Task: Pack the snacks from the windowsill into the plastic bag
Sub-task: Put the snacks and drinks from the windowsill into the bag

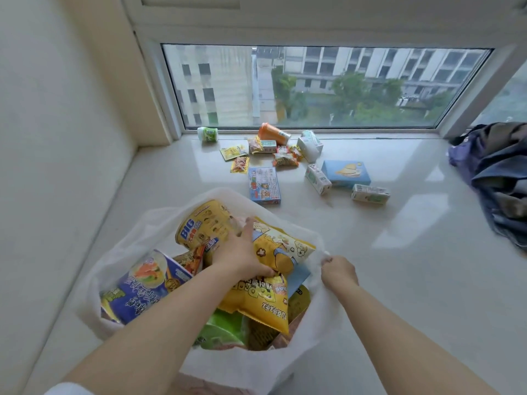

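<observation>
- Presently, the plastic bag (306,283), white and translucent, is standing open on the near part of the windowsill (399,266), already bulging with packets.
- The left hand (242,249) is lying inside the bag's mouth, fingers curled over the top of a yellow popcorn bag (273,252), thumb tucked against its lower edge; it is pressing or settling the packet among the others.
- The right hand (338,270) is pinching the bag's right rim between closed fingertips, holding the mouth open.
- Lying packed beside the popcorn: a yellow "BIG" cup-noodle tub (199,226), a blue-purple noodle packet (142,286) and a green packet (225,329) lower down.
- Waiting unpacked near the window glass: an orange cup (272,132) on its side, a green-white cup (207,134), a blue printed box (264,185), a light-blue chip box (346,173), two small drink cartons (318,178) (370,193), a white carton (309,145) and several small sachets (258,155).
- A heap of dark clothing (496,178) is sitting at the sill's right end, well apart from the snacks.
- Risks, as judged: the bag is looking close to full, so the boxes may be forced in and crush the popcorn; the thin rim may slip from the pinch and the mouth collapse; sharp carton corners may be straining the film.
</observation>
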Motion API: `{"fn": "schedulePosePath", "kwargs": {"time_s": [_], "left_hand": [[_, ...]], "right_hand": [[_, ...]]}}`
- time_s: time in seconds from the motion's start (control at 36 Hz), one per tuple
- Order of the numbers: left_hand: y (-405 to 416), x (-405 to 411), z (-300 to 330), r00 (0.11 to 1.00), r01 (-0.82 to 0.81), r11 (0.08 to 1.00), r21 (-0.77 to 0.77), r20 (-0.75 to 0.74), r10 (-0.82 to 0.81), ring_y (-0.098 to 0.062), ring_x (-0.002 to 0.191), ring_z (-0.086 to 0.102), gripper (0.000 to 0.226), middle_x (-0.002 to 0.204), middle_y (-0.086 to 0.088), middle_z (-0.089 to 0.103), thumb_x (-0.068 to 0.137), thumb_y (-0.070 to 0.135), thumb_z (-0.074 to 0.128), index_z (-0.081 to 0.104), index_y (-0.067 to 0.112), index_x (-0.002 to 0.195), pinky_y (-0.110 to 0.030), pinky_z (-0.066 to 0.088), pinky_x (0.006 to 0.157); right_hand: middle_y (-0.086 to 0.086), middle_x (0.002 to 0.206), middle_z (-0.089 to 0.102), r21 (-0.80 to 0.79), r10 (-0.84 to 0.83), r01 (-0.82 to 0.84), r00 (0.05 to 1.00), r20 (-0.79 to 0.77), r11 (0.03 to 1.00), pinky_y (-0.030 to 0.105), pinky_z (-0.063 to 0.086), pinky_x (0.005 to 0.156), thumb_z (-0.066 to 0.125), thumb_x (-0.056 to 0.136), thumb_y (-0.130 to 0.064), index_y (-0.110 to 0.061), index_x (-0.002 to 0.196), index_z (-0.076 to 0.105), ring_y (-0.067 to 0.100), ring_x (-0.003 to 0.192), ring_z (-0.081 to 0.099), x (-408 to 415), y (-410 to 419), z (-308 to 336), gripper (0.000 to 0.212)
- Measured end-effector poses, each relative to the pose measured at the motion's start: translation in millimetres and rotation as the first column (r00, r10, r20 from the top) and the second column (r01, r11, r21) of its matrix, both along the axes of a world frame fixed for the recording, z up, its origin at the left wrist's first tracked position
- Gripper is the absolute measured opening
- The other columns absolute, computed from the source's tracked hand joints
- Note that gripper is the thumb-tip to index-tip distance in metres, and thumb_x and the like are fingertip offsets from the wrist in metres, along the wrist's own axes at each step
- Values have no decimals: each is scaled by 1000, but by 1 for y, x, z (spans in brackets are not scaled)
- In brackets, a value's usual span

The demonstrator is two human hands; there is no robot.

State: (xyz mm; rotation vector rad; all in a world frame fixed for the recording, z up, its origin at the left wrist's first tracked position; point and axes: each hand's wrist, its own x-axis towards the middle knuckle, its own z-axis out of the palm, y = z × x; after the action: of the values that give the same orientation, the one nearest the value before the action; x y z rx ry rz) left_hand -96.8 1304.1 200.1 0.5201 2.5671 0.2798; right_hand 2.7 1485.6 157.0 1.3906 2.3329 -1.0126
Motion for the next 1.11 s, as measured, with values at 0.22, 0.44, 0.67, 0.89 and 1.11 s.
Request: {"fn": "schedulePosePath", "kwargs": {"time_s": [0.22, 0.44, 0.67, 0.89, 1.11], "left_hand": [[21, 14, 37, 908, 148, 988, -31, -391, -149, -23, 89, 52, 97, 92, -1, 54, 79, 38, 67, -2, 42, 148, -36, 48, 66], [13, 21, 28, 977, 145, 984, 107, -174, -125, -18, 84, 54, 86, 98, 1, 52, 80, 37, 70, 12, 48, 144, -32, 49, 59], [21, 17, 49, 940, 274, 955, -112, -178, -291, -20, 90, 57, 70, 113, 0, 59, 88, 25, 55, 21, 43, 146, -29, 49, 61], [67, 1, 44, 887, 290, 938, -191, -315, -339, -33, 140, 10, 63, 149, -1, 18, 74, 75, 53, 62, 26, 111, -58, 25, 107], [69, -8, 32, 898, 389, 915, -104, -179, -402, -25, 116, 51, 88, 129, 0, 49, 74, 61, 62, 17, 33, 145, -43, 50, 91]], "right_hand": [[23, 118, 59, 7, -112, 117, 965, -239, 993, 30, 37, 80, 34, 99, -20, 0, 108, 64, 33, 103, 53, -12, 13, 31, 37], [23, 123, 57, 45, -76, 89, 967, -241, 995, 31, 38, 88, 33, 101, -24, 0, 112, 61, 35, 113, 52, -19, 32, 47, 38], [20, 113, 61, 90, -15, 46, 947, -320, 995, 29, 35, 76, 35, 99, -22, -4, 103, 64, 27, 88, 46, -36, 44, 69, 35], [20, 118, 59, 119, 72, -39, 955, -287, 992, 28, 31, 75, 31, 101, -25, -1, 114, 59, 30, 99, 51, -36, 42, 72, 39], [21, 119, 59, 113, 53, -21, 955, -292, 993, 29, 34, 79, 31, 100, -21, 1, 112, 60, 33, 110, 52, -38, 47, 67, 38]]}}
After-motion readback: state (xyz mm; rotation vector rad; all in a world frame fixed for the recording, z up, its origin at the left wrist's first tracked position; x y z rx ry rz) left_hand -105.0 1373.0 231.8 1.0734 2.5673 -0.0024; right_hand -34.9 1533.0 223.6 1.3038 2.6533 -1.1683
